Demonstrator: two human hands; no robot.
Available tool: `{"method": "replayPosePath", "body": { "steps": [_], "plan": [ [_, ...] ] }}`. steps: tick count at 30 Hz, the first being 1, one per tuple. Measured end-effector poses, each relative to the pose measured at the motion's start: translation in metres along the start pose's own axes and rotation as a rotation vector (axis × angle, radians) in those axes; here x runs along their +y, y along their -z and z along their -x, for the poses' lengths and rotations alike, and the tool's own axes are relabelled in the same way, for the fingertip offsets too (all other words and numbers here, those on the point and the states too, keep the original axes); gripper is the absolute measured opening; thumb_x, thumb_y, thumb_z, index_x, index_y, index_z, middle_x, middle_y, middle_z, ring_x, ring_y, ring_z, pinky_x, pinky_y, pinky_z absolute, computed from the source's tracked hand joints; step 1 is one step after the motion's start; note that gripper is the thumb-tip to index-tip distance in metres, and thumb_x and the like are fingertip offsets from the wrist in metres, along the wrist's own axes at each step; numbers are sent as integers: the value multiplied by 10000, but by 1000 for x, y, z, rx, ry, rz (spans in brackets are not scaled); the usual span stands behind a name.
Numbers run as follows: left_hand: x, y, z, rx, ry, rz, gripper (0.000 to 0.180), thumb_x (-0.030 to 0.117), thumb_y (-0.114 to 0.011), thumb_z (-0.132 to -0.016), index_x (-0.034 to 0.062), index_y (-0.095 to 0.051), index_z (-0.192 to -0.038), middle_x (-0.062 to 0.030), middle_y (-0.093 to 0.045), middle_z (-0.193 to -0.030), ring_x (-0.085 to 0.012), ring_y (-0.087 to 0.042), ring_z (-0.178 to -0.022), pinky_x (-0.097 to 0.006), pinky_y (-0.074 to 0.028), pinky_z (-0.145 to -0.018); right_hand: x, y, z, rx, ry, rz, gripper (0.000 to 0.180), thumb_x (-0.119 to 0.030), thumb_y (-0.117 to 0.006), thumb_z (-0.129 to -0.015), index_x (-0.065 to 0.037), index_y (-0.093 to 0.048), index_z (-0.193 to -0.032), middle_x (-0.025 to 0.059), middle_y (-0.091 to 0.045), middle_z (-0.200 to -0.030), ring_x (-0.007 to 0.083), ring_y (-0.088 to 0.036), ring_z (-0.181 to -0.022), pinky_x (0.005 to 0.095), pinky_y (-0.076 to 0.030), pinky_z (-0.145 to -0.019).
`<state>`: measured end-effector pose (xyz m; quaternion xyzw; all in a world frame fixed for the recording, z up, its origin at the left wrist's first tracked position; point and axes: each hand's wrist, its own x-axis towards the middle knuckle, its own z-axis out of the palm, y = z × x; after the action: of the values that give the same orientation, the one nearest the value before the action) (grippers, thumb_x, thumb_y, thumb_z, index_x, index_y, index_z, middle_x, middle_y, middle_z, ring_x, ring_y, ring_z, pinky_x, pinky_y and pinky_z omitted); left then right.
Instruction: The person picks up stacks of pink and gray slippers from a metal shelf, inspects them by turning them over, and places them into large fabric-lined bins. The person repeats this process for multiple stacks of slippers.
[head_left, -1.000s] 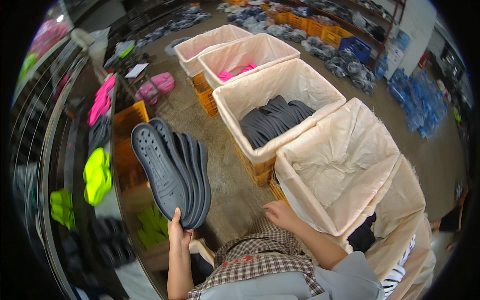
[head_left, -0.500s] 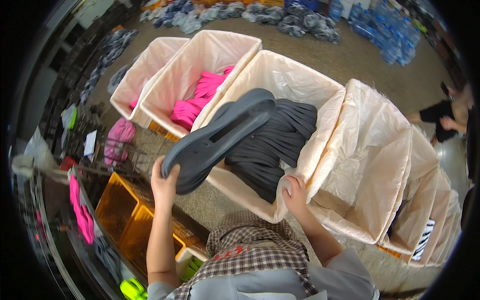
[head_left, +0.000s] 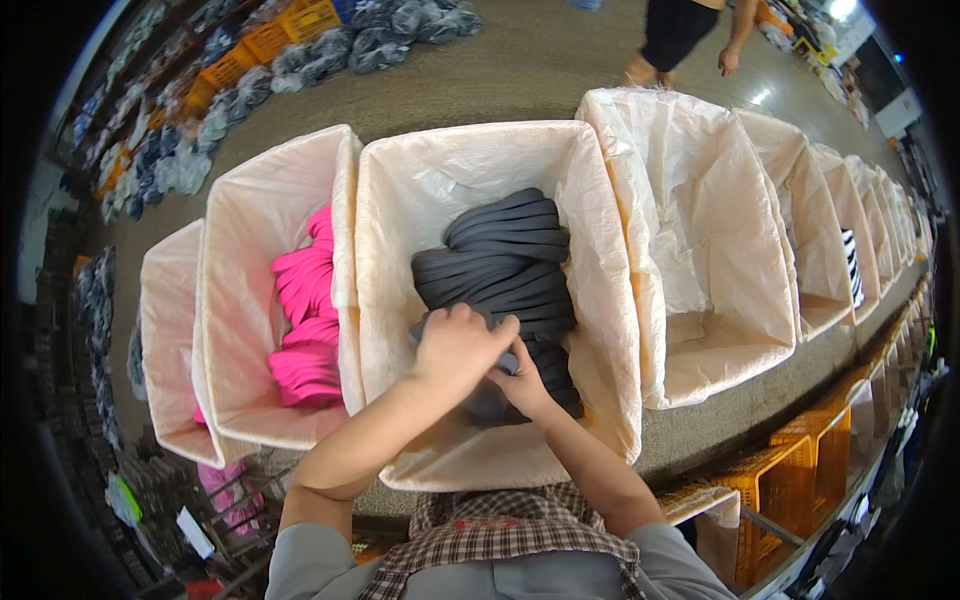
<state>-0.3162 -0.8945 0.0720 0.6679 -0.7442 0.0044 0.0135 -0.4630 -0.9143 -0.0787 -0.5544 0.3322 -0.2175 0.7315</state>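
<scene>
A cloth-lined bin [head_left: 612, 300] stands in front of me with dark grey foam slippers [head_left: 500, 240] stacked in overlapping rows. Both my hands are down inside it, close together over the near part of the pile. My left hand [head_left: 460, 345] is closed, its fingers curled over dark grey slippers that it mostly hides. Just to its right, my right hand [head_left: 520, 382] grips the same slippers, thumb upward and fingers partly hidden.
Bins on the left hold pink slippers [head_left: 308, 300]. Another lined bin [head_left: 705, 260] adjoins on the right, with a row of more bins beyond. Orange crates [head_left: 775, 490] stand at lower right. A person [head_left: 680, 35] is on the floor at the far side.
My left hand has brought the dark grey slippers from the left down into the bin. My right hand has left the bin's rim and joined it. The view has turned right.
</scene>
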Motion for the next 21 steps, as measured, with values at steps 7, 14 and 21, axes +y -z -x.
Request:
{"method": "replayPosePath", "body": {
  "steps": [7,14,21],
  "plan": [
    [1,-120,-42,-450,35,427,725,296,-738,-672,201,-461,-1334,-131,-618,-969,-333,-588,-926,-426,-480,-791,106,18,-3,347,-525,-834,422,131,-524,-720,-36,-580,-1103,73,-623,-1033,246,-593,-995,377,-475,-886],
    [-43,-219,-1,-146,229,757,776,379,-860,-560,31,-523,-1166,-157,-598,-1111,-318,-525,-1149,-387,-445,-942,151,53,-29,387,-696,-831,397,105,-522,-709,-56,-570,-1068,106,-595,-1060,297,-564,-1021,429,-462,-879],
    [-17,-248,42,93,377,835,1140,262,-932,-464,31,-263,-1357,-211,-335,-1296,-370,-436,-1157,-448,-368,-1017,186,74,-42,274,-760,-1011,719,94,-557,-695,-118,-340,-1346,124,-486,-1246,322,-509,-1101,482,-416,-927]
  ]
}}
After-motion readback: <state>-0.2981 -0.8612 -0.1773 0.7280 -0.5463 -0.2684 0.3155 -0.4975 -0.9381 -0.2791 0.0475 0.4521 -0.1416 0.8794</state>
